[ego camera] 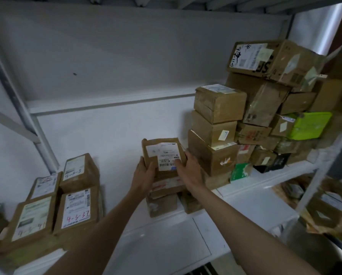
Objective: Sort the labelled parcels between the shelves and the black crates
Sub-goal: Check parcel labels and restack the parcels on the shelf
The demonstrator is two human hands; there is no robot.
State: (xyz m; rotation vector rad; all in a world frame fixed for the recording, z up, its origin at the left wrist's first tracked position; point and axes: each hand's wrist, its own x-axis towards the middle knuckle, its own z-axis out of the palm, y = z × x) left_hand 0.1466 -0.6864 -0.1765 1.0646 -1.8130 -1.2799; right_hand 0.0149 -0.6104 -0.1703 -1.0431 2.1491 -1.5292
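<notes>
Both hands grip one small brown parcel (163, 153) on the white shelf (114, 139). The left hand (144, 173) curls its fingers round the parcel's left edge, thumb on the front beside the white label (166, 155); the right hand (188, 169) wraps the right edge, with fingertips lying over the label's lower right corner. The parcel stands tilted, label toward the camera, on top of a short pile of boxes (164, 197) just below the fingers, so its lower edge touches the box beneath. Right of the right hand's knuckles, nearly touching them, rises a tall stack (215, 135) of brown boxes, and beyond that a larger heap (275, 100) fills the shelf to its right upright (313, 175), a green box (311, 126) among it. That side leaves almost no room between fingers and cardboard. Left of the left hand's fingers the shelf is bare white board across a wide gap, reaching to a group of four labelled parcels (63, 199) well apart near the left upright (21, 108), two of them marked with red handwritten numbers. Above the fingers the back wall (126, 56) is open up to the shelf overhead. Below the forearms the shelf's front edge (166, 231) runs across, and blurred boxes show on a lower level (328, 199) to the right.
</notes>
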